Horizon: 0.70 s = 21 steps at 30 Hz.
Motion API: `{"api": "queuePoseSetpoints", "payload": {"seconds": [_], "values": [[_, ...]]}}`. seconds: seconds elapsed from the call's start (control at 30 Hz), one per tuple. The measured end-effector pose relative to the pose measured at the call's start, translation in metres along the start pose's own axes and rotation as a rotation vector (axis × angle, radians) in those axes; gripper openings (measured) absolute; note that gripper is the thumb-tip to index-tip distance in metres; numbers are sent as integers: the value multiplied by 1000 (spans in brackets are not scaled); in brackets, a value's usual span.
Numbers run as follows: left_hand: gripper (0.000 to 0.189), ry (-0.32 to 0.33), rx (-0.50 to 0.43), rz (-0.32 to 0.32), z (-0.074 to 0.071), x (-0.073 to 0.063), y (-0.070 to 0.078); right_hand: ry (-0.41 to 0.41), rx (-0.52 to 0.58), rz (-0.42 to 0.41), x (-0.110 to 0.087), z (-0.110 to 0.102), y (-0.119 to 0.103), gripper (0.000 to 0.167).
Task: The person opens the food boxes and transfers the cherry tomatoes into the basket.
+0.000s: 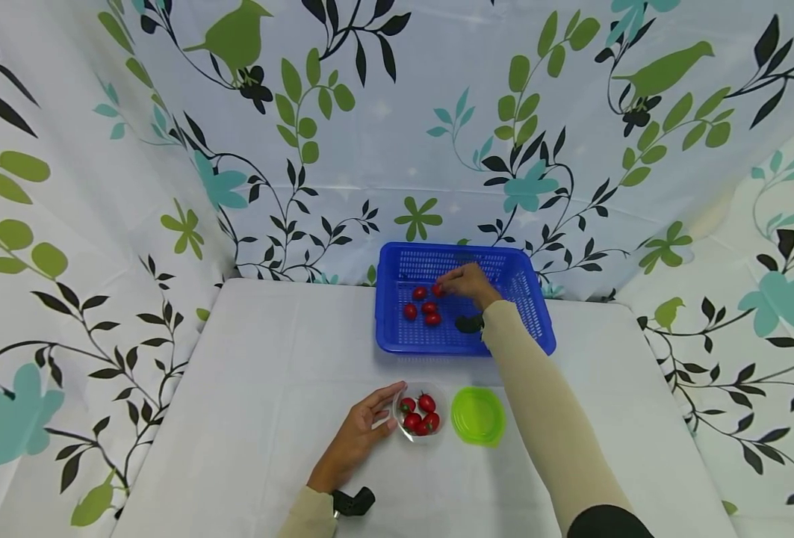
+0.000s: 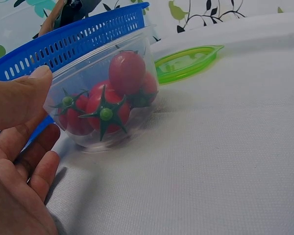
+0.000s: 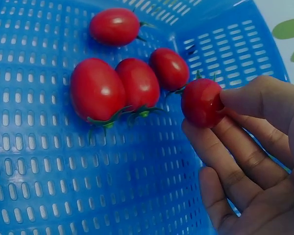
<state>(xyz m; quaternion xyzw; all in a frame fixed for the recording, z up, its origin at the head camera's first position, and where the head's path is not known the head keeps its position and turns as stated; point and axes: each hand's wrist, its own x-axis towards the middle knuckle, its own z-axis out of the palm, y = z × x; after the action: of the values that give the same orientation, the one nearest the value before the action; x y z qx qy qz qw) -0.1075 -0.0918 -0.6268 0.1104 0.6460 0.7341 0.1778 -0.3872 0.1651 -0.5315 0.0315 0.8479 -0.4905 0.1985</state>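
Observation:
My right hand [image 3: 255, 152] pinches a cherry tomato [image 3: 202, 103] between thumb and fingers, inside the blue basket [image 1: 397, 338]. Several more cherry tomatoes [image 3: 97, 90] with green stems lie on the basket floor beside it. Nearer to me, a clear plastic container [image 2: 137, 120] stands on the table with several cherry tomatoes [image 2: 127, 72] in it. My left hand [image 1: 356, 433] holds this container at its left side, thumb and forefinger set around the wall. The forefinger's tip is hidden behind the container in the left wrist view.
A bright green lid [image 1: 478, 416] lies flat just right of the container. White cloth covers the table [image 1: 289, 351]. Patterned curtains [image 1: 383, 179] with leaves and birds hang behind the basket and at both sides.

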Motion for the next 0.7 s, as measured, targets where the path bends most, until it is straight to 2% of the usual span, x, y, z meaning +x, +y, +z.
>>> {"api": "queuePoseSetpoints", "payload": {"seconds": [0.33, 0.7], "values": [[55, 5, -17, -23, 2, 0, 2, 17, -65, 21, 8, 6, 11, 21], [53, 15, 4, -45, 2, -1, 3, 24, -80, 58, 8, 12, 9, 23]]}}
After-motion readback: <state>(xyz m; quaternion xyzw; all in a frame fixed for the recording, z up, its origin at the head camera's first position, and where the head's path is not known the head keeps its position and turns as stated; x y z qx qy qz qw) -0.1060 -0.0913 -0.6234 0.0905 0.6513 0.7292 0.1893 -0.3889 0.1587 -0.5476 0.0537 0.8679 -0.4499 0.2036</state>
